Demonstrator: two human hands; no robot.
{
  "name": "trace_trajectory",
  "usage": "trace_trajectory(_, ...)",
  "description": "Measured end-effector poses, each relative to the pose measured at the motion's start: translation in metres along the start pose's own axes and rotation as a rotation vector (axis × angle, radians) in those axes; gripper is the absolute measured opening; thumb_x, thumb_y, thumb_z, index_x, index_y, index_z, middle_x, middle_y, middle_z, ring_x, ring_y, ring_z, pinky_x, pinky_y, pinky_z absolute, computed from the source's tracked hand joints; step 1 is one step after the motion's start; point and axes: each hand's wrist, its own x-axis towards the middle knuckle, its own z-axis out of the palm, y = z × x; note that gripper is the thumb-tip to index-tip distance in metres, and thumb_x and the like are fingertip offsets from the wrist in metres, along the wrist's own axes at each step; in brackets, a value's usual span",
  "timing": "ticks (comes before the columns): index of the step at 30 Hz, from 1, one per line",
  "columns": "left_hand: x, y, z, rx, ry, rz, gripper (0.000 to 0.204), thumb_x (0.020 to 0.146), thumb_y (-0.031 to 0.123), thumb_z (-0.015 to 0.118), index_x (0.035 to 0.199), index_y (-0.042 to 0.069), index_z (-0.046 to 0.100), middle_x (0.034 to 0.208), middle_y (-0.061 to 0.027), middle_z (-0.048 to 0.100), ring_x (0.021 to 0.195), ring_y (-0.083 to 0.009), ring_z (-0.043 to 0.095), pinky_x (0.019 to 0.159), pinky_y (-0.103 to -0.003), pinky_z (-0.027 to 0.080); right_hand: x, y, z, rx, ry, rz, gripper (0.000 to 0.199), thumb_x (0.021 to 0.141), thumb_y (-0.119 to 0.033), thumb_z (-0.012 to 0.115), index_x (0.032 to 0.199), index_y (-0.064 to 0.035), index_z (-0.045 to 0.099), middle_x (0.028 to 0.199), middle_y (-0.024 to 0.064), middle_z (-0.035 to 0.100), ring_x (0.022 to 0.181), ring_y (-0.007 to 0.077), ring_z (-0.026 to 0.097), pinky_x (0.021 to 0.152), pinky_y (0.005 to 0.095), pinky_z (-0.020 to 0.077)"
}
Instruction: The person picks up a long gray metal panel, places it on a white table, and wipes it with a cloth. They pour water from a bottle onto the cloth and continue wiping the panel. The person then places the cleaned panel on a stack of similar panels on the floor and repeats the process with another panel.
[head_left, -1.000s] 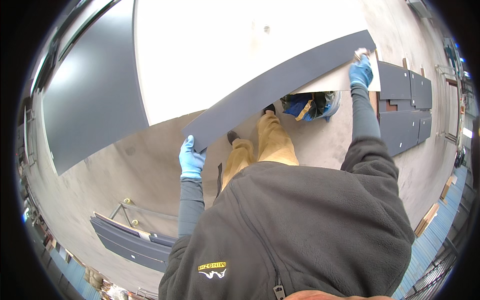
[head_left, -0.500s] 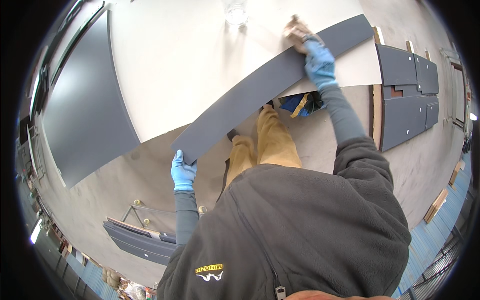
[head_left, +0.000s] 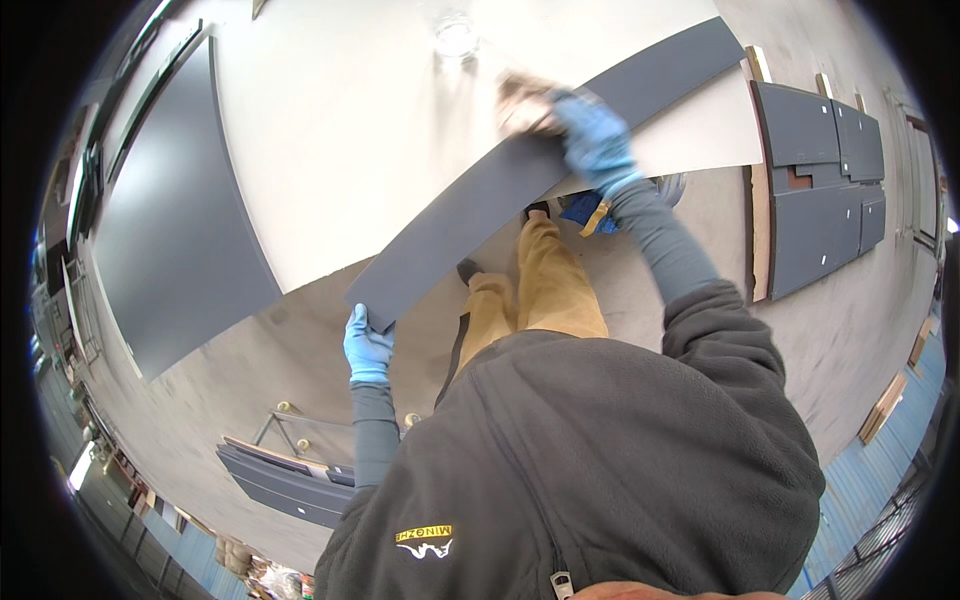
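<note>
A long dark grey panel (head_left: 455, 210) lies slantwise over the near edge of the white tabletop (head_left: 330, 170), its near left end sticking out past it. That end is gripped by my left hand (head_left: 368, 345), in a light blue glove. Over the panel's middle is my right hand (head_left: 595, 140), gloved in blue too and blurred by motion. It holds a crumpled pale brownish cloth (head_left: 528, 103) against the panel's upper edge; the fingers are partly hidden by the cloth.
A wide dark grey panel (head_left: 185, 215) lies at the table's left. Several grey panels (head_left: 820, 220) are stacked at right. Beyond my hands stands a clear glass container (head_left: 455, 38). Lower left, a wheeled rack (head_left: 290, 440) bears more panels. A bag (head_left: 590, 212) sits beneath the table.
My right hand has slid the cloth leftward along the panel, from near its far end toward the middle. My left hand stays on the near end.
</note>
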Motion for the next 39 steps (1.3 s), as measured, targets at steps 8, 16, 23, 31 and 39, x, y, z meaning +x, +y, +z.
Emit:
trace_trajectory(8, 0.004, -0.002, -0.004, 0.01, 0.013, 0.018, 0.041, 0.105, 0.027, 0.069, 0.14, 0.008, 0.061, 0.136, -0.0083, 0.068, 0.126, -0.0267, 0.062, 0.111, -0.051, 0.048, 0.022, 0.1, -0.022, 0.0, -0.266, 0.46, 0.052, 0.089, -0.021, 0.073, 0.139, -0.0134, 0.064, 0.147, 0.0136, 0.063, 0.136, 0.034, 0.059, 0.117, 0.0396, 0.0468)
trace_trajectory(16, 0.004, -0.001, -0.005, -0.009, -0.042, 0.004, 0.037, 0.104, 0.026, 0.071, 0.135, 0.007, 0.063, 0.136, -0.0074, 0.069, 0.125, -0.026, 0.064, 0.112, -0.052, 0.048, 0.031, 0.055, -0.026, -0.293, -0.634, 0.538, 0.109, 0.066, -0.05, 0.089, 0.16, -0.0202, 0.043, 0.175, 0.0113, 0.028, 0.163, 0.0328, 0.019, 0.132, 0.0492, 0.0179)
trace_trajectory(23, 0.005, 0.001, -0.009, 0.01, -0.055, 0.012, 0.037, 0.105, 0.025, 0.07, 0.135, 0.007, 0.063, 0.136, -0.0072, 0.069, 0.127, -0.026, 0.063, 0.113, -0.052, 0.049, 0.03, 0.053, -0.02, -0.398, -0.639, 0.518, 0.11, 0.067, -0.055, 0.089, 0.161, -0.0232, 0.042, 0.176, 0.0085, 0.026, 0.164, 0.0314, 0.016, 0.132, 0.0507, 0.0167)
trace_trajectory(31, -0.005, 0.008, 0.003, -0.007, -0.032, -0.06, 0.036, 0.106, 0.026, 0.067, 0.137, 0.008, 0.063, 0.134, -0.0077, 0.07, 0.124, -0.0254, 0.066, 0.109, -0.048, 0.051, 0.028, 0.075, -0.017, 0.011, -0.074, 0.602, 0.045, 0.091, -0.001, 0.065, 0.135, -0.01, 0.069, 0.137, 0.0119, 0.071, 0.128, 0.0294, 0.066, 0.112, 0.0367, 0.0511)
trace_trajectory(39, -0.106, 0.114, 0.067, 0.175, -0.235, 0.089, 0.038, 0.109, 0.025, 0.061, 0.139, 0.003, 0.061, 0.134, -0.0094, 0.071, 0.115, -0.0252, 0.073, 0.097, -0.044, 0.063, -0.032, -0.107, -0.075, 0.36, 0.054, 0.368, 0.045, 0.082, 0.001, 0.065, 0.126, 0.0065, 0.069, 0.125, 0.0237, 0.072, 0.113, 0.04, 0.071, 0.098, 0.0443, 0.0587)
